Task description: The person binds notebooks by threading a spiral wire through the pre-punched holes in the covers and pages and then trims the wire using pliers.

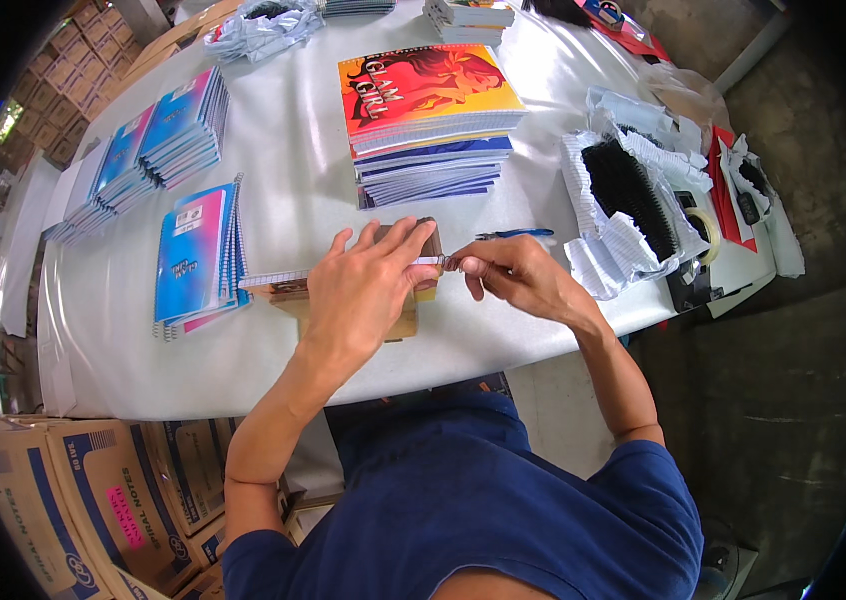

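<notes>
My left hand point(358, 290) grips a thin notebook point(278, 278) standing on its edge, its fingers over the far side and thumb on the near side. The notebook's spiral-bound edge faces up. At its right end, my right hand point(518, 275) pinches the tip of the spiral wire point(450, 263) between thumb and forefinger. Under and behind the notebook is a brown block or box point(403, 325), mostly covered by my left hand. A blue-handled tool point(518, 234) lies just beyond my right hand.
Beyond my hands stands a stack of orange-covered notebooks point(433, 95). Blue-pink notebooks point(193, 250) lie at the left, with more stacks point(183, 125) behind. Crumpled paper point(608, 255) holds black spiral coils point(628, 195) at the right, beside a tape roll point(708, 235). Cardboard boxes point(113, 500) stand lower left.
</notes>
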### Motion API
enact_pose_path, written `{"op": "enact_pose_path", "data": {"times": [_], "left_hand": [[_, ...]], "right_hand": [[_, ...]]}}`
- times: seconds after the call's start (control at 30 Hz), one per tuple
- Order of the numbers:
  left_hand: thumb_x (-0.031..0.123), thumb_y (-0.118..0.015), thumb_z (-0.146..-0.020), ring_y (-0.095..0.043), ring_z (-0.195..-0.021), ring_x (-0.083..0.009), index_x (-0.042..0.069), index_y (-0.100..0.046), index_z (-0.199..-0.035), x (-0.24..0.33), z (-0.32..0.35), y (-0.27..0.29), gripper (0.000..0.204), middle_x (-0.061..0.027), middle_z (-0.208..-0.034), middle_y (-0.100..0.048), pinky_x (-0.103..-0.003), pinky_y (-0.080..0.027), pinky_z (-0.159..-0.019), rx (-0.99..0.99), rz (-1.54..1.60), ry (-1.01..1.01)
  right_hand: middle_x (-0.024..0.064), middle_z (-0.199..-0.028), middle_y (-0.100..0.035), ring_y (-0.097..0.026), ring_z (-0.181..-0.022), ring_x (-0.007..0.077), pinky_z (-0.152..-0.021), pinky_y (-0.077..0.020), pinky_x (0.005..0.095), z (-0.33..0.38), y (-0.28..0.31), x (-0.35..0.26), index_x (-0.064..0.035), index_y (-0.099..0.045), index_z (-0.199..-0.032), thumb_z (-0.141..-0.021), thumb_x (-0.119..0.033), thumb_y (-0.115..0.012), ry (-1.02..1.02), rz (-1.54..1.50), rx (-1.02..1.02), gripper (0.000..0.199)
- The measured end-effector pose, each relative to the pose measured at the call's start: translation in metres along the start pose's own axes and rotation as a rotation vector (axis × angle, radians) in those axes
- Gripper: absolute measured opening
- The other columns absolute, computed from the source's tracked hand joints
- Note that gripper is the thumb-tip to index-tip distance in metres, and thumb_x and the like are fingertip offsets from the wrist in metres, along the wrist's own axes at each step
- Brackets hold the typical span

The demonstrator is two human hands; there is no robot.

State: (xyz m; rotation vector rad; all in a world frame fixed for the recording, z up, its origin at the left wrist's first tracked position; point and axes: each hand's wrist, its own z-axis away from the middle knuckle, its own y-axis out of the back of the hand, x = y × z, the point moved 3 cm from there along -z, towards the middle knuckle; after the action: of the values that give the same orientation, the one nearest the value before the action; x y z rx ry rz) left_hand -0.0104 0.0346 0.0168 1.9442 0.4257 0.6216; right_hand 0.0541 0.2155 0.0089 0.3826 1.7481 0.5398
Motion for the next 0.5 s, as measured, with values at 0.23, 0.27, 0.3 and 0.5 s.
{"op": "enact_pose_path", "data": {"times": [0.23, 0.27, 0.3, 0.5], "left_hand": [[0.039, -0.065, -0.086, -0.064, -0.109, -0.0292, 0.012, -0.055, -0.134, 0.018, 0.007, -0.002, 0.056, -0.0035, -0.128, -0.062, -0.036, -0.057, -0.077, -0.050, -0.079, -0.213], [0.040, -0.064, -0.086, -0.065, -0.108, -0.0290, 0.011, -0.054, -0.134, 0.019, 0.009, -0.002, 0.057, -0.0039, -0.129, -0.061, -0.035, -0.057, -0.073, -0.087, -0.110, -0.203], [0.041, -0.063, -0.087, -0.065, -0.106, -0.0288, 0.011, -0.053, -0.135, 0.019, 0.009, -0.002, 0.058, -0.0043, -0.131, -0.061, -0.035, -0.058, -0.070, -0.124, -0.145, -0.193], [0.048, -0.062, -0.084, -0.066, -0.105, -0.0318, 0.011, -0.051, -0.137, 0.020, 0.005, -0.004, 0.066, -0.0085, -0.131, -0.060, -0.040, -0.058, -0.072, -0.088, -0.096, -0.228]], "right_hand": [[0.0114, -0.075, -0.064, -0.064, -0.073, 0.0231, -0.068, -0.0496, 0.0363, -0.020, 0.015, 0.000, 0.0034, -0.062, -0.101, -0.090, -0.004, -0.060, -0.212, -0.073, -0.410, 0.014], [0.0111, -0.076, -0.065, -0.065, -0.074, 0.0239, -0.068, -0.0501, 0.0364, -0.026, 0.016, 0.018, 0.0032, -0.062, -0.102, -0.089, -0.002, -0.060, -0.179, -0.076, -0.378, 0.014], [0.0108, -0.077, -0.066, -0.066, -0.074, 0.0247, -0.069, -0.0507, 0.0365, -0.034, 0.015, 0.038, 0.0029, -0.062, -0.102, -0.088, 0.000, -0.059, -0.143, -0.081, -0.345, 0.015], [0.0188, -0.110, -0.064, -0.059, -0.107, 0.0324, -0.090, -0.0464, 0.0390, -0.081, -0.045, 0.098, 0.0012, -0.063, -0.101, -0.075, -0.018, -0.074, 0.361, 0.203, -0.368, 0.034]]}}
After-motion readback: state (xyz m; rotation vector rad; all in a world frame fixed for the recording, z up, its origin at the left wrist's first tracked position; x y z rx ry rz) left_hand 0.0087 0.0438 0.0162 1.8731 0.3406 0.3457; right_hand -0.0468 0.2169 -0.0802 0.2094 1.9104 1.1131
